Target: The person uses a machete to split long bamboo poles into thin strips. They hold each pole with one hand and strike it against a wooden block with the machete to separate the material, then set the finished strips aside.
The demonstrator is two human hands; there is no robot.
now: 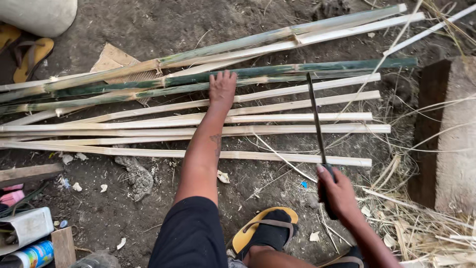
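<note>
Left hand [222, 88] lies open, fingers spread, on the green bamboo strips [277, 74] lying across the ground. Right hand [337, 193] grips a long knife [316, 116], blade above the pale strips [277, 119]. A careless swing could nick the outstretched forearm.

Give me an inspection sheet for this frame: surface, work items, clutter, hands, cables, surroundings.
Surface: bare dirt ground with dry straw at right.
Work items: split bamboo strips lying side by side; green bamboo poles beyond them.
Clutter: cardboard scrap, can, white container.
Hands: left hand rests on the bamboo; right hand grips a long knife, blade pointing away.
Cables: nothing seen.
Surroundings: stone block, yellow sandal, sandalled foot.
</note>
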